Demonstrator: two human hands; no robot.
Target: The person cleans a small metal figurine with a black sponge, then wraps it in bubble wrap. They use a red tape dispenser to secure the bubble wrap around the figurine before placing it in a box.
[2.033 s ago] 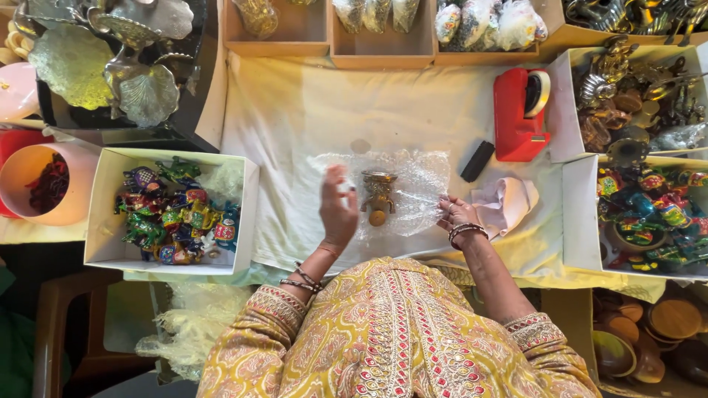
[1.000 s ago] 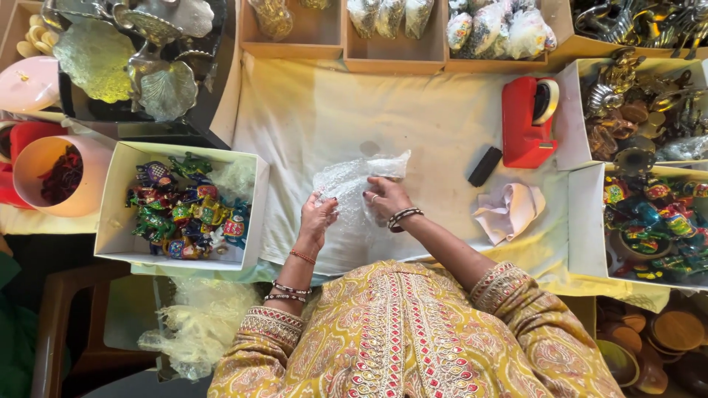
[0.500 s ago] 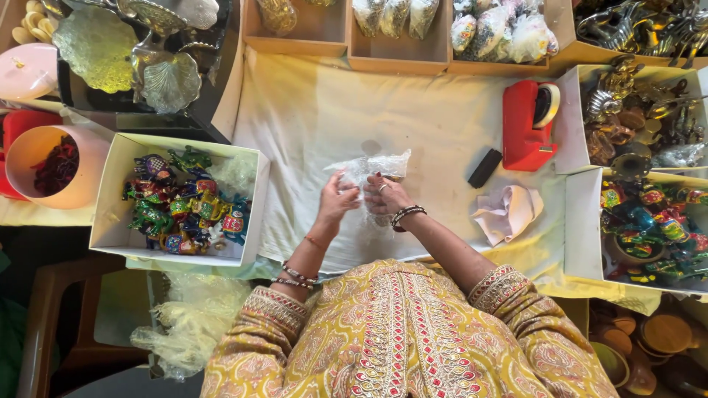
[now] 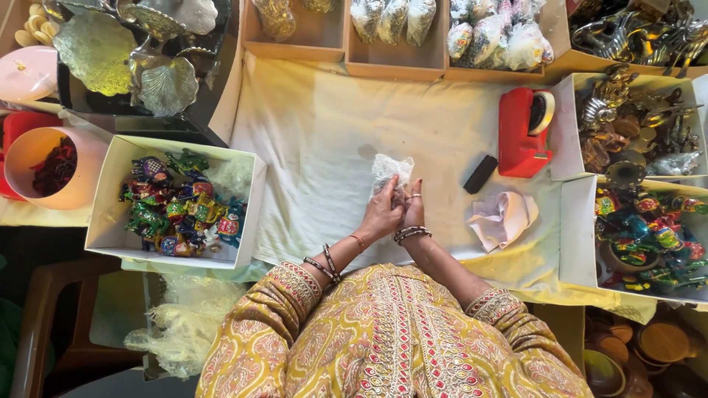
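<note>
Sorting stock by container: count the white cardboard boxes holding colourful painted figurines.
2. One white cardboard box of figurines sits left of the left hand; the other white box lies at the right edge, past the right hand. More may lie outside the view.

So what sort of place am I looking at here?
Probably a small craft packing bench. A cloth-covered table is ringed by open boxes of painted figurines, metal ornaments and bagged goods, with a red tape dispenser. Both hands, left hand and right hand, wrap something in clear plastic.
</note>
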